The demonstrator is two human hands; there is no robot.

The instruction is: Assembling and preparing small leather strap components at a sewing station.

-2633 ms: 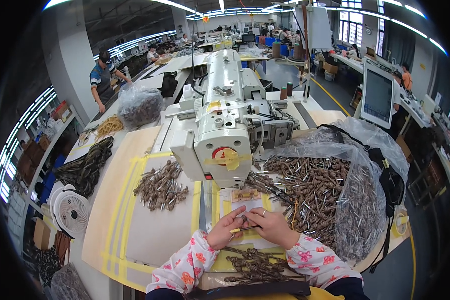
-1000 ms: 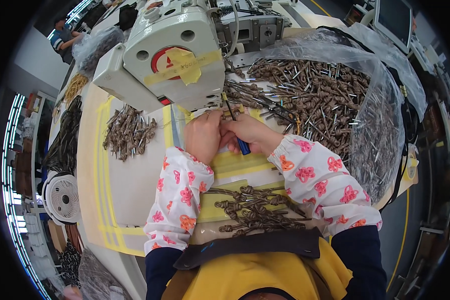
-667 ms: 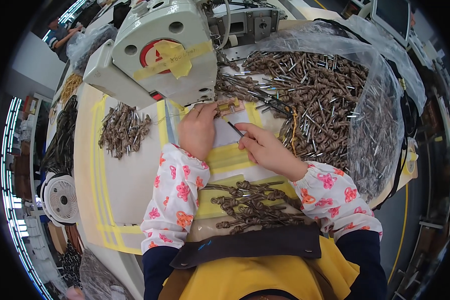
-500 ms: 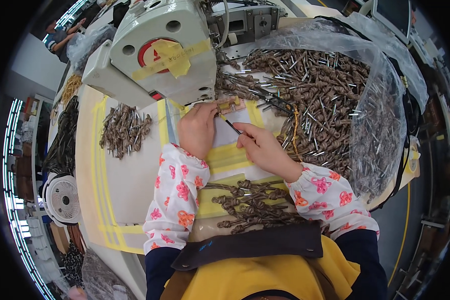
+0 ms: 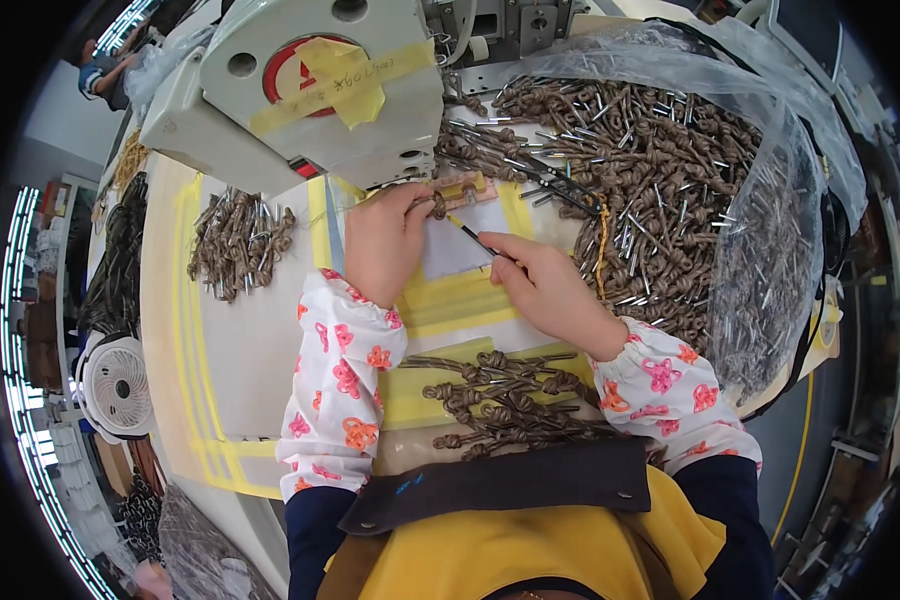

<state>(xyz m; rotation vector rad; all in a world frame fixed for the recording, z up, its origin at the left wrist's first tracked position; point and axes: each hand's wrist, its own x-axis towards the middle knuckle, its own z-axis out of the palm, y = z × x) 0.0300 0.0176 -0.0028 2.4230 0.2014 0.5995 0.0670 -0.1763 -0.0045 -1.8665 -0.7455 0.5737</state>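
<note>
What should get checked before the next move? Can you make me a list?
1. Right hand gripping the thin black tool: ok.
2. Tool's yellow tip aimed at the brown knot by the left hand: ok.
3. Tip actually touching the knot: cannot tell, too small.
4. Left fingers well away from the sewing machine: not ok, they look right beside its lower edge.
5. Needle safely away from the fingers: cannot tell, it's hidden.
6. Loose knotted cords between the sleeves, out of both hands' way: ok.
</note>
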